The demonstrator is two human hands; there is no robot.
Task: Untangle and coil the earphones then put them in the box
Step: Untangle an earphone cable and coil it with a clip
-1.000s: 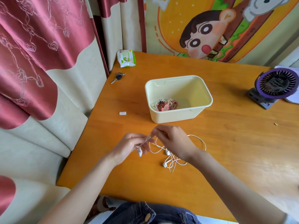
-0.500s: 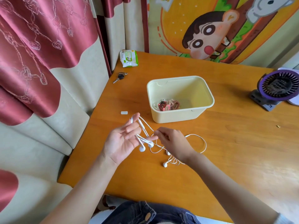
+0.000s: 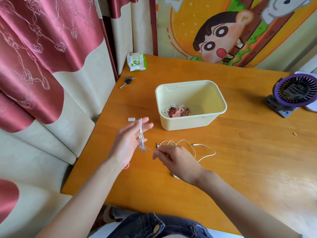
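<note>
White earphones (image 3: 202, 148) trail in loose loops on the orange table, just in front of the pale yellow box (image 3: 193, 123). My left hand (image 3: 128, 143) is raised palm up with its fingers straight, and the cable with the earbuds runs over its fingers. My right hand (image 3: 173, 157) pinches the cable a little to the right of the left hand, knuckles up. The plug end lies on the table beside my right hand. Inside the box sits a coiled reddish-brown bundle of cords (image 3: 178, 111).
A small white piece (image 3: 131, 119) lies left of the box. A key (image 3: 127, 81) and a green-white wipes pack (image 3: 136, 62) lie at the far left corner. A purple fan (image 3: 295, 93) stands at the right edge. The table's left edge is close to my left hand.
My left hand has straightened its fingers with the cable laid over them. My right hand has moved down and right, drawing the cable out, and the loops have spread over the table.
</note>
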